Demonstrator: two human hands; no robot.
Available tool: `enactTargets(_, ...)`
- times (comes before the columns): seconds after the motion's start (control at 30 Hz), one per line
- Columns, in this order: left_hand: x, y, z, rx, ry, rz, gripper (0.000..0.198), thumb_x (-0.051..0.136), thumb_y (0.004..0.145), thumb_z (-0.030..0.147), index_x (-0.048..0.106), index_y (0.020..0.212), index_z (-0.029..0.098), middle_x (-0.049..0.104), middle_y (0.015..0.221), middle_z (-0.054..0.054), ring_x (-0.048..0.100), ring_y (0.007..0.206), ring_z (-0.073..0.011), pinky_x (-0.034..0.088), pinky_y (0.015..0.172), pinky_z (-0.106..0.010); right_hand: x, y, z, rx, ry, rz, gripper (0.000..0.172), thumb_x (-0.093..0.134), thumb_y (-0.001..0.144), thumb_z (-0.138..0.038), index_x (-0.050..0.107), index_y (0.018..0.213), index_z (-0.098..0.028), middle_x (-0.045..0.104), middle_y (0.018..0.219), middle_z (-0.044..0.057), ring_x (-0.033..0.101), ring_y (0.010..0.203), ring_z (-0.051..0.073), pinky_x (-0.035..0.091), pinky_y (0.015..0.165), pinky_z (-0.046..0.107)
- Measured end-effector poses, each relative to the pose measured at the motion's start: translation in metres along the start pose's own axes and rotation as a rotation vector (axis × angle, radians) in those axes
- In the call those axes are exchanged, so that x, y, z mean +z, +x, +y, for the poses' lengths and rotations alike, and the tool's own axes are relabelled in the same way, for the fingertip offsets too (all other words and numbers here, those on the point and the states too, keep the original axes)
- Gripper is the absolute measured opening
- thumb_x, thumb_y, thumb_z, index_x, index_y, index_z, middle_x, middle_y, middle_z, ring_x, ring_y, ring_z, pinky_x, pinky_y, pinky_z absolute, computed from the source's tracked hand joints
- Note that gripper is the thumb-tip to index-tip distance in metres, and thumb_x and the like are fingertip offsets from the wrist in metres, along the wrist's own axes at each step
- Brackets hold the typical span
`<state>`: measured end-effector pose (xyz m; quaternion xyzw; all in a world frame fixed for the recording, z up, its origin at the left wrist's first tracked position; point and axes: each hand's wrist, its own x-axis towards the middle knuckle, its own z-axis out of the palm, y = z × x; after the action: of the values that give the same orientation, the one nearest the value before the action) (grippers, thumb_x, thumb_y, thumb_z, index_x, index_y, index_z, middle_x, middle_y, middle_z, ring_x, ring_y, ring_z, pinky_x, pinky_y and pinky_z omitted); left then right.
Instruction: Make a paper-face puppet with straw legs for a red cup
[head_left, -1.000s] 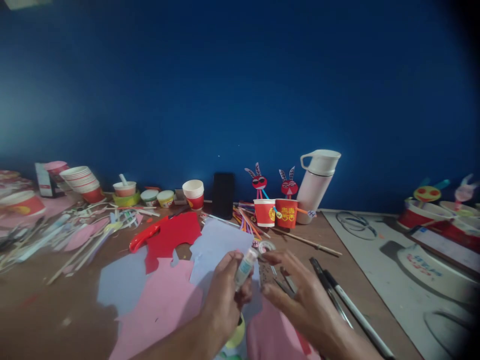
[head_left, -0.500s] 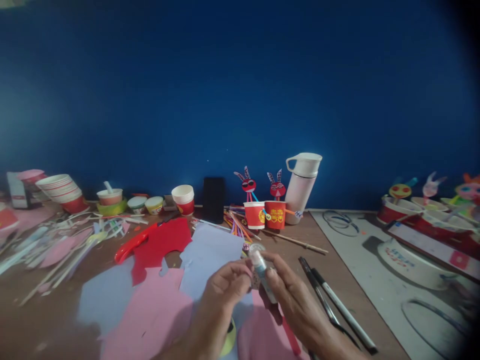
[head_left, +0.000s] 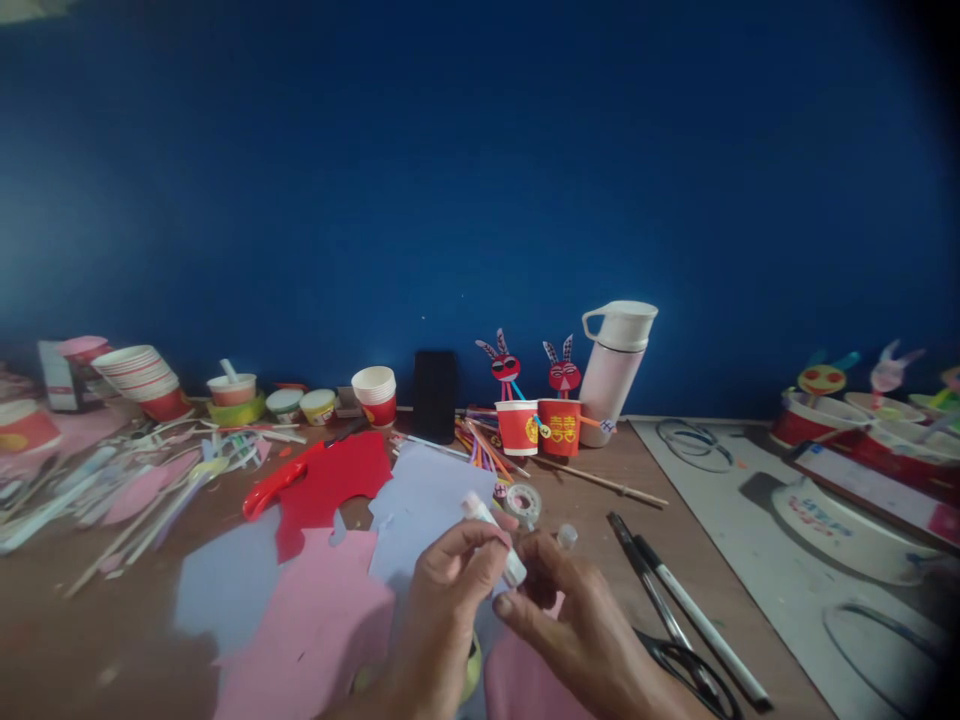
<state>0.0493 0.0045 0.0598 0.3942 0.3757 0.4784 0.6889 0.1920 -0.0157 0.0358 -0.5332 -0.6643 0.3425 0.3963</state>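
Much of the brown table (head_left: 660,510) under you lies beneath pink and lilac paper (head_left: 315,600), so work low over it. Your left hand (head_left: 444,598) pinches the small glue tube (head_left: 491,530) above that paper. Your right hand (head_left: 577,630) curls at its lower end (grasping or only touching, I cannot tell), with a tiny cap (head_left: 567,537) at its fingertips, so squeeze gently and mind that cap.

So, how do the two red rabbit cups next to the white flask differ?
The left rabbit cup has a rabbit with dark glasses; the right rabbit cup has one without. The left cup shows a round yellow mark at its edge; the right cup shows yellow characters across its front. Both are red and upright.
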Motion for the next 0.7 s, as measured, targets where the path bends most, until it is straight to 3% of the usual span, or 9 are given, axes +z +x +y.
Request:
enactTargets(0.13,-0.001,-0.001,-0.011,0.012,-0.065,-0.037,0.02,0.073,0.071,0.036,0.068,0.075,0.017,0.062,0.096,-0.002,0.043,0.065,-0.0086,0.036,0.063,-0.022,0.001,-0.001,-0.007,0.016,0.064,-0.014,0.039,0.043,0.09,-0.05,0.058,0.075,-0.017,0.051,0.056,-0.002,0.047,0.053,0.012,0.032,0.053,0.024)
enactTargets(0.2,-0.001,-0.002,-0.014,0.011,-0.122,-0.063,0.022,0.073,0.071,0.038,0.069,0.078,0.018,0.062,0.094,-0.003,0.043,0.064,-0.0088,0.036,0.064,-0.024,0.005,-0.002,-0.008,0.12,0.34,-0.084,0.047,0.039,0.09,-0.055,0.053,0.068,-0.017,0.045,0.048,-0.003,0.043,0.045,0.01,0.032,0.049,0.023)
enactTargets(0.3,-0.001,-0.003,-0.013,0.023,-0.143,-0.094,0.023,0.073,0.071,0.038,0.07,0.08,0.017,0.062,0.088,-0.004,0.045,0.067,-0.0108,0.037,0.066,-0.025,0.011,-0.003,-0.007,0.42,0.866,-0.244,0.051,0.039,0.082,-0.068,0.044,0.065,-0.02,0.027,0.041,-0.01,0.019,0.035,0.006,0.019,0.037,0.02)
enactTargets(0.33,-0.001,-0.003,-0.012,0.031,-0.146,-0.094,0.022,0.074,0.071,0.037,0.07,0.079,0.017,0.062,0.088,-0.004,0.046,0.067,-0.0108,0.037,0.066,-0.025,0.012,-0.004,-0.006,0.478,0.941,-0.278,0.052,0.038,0.08,-0.07,0.044,0.066,-0.021,0.025,0.041,-0.011,0.015,0.035,0.006,0.016,0.035,0.02)
enactTargets(0.4,0.0,-0.004,-0.01,0.047,-0.165,-0.071,0.02,0.075,0.07,0.036,0.071,0.077,0.017,0.063,0.088,-0.004,0.047,0.067,-0.0105,0.038,0.067,-0.025,0.012,-0.005,-0.006,0.399,0.827,-0.238,0.053,0.037,0.082,-0.07,0.046,0.065,-0.02,0.032,0.043,-0.008,0.023,0.037,0.007,0.023,0.038,0.02)
enactTargets(0.47,0.001,-0.005,-0.008,0.061,-0.184,-0.044,0.019,0.076,0.069,0.035,0.071,0.075,0.018,0.063,0.091,-0.004,0.051,0.071,-0.012,0.039,0.069,-0.025,0.009,-0.006,-0.007,0.202,0.51,-0.115,0.05,0.041,0.084,-0.064,0.05,0.065,-0.018,0.046,0.052,-0.002,0.04,0.047,0.01,0.033,0.047,0.023)
enactTargets(0.53,0.001,-0.005,-0.007,0.064,-0.178,-0.045,0.019,0.077,0.067,0.034,0.072,0.073,0.017,0.064,0.093,-0.005,0.053,0.079,-0.0144,0.039,0.073,-0.025,0.006,-0.007,-0.008,0.069,0.268,0.019,0.042,0.051,0.082,-0.058,0.053,0.069,-0.018,0.052,0.062,0.001,0.045,0.056,0.013,0.036,0.051,0.024)
enactTargets(0.6,0.002,-0.006,-0.007,0.067,-0.174,-0.083,0.018,0.077,0.067,0.033,0.072,0.071,0.016,0.064,0.093,-0.006,0.053,0.081,-0.0149,0.039,0.075,-0.025,0.004,-0.01,-0.008,0.121,0.281,0.043,0.04,0.054,0.08,-0.058,0.054,0.068,-0.02,0.048,0.058,-0.001,0.041,0.052,0.012,0.034,0.048,0.024)
enactTargets(0.7,0.004,-0.008,-0.008,0.075,-0.222,-0.134,0.016,0.077,0.067,0.033,0.073,0.068,0.017,0.065,0.091,-0.005,0.056,0.078,-0.0144,0.04,0.074,-0.025,0.006,-0.012,-0.006,0.31,0.484,-0.06,0.051,0.044,0.082,-0.066,0.052,0.059,-0.021,0.033,0.044,-0.005,0.032,0.039,0.011,0.03,0.039,0.024)
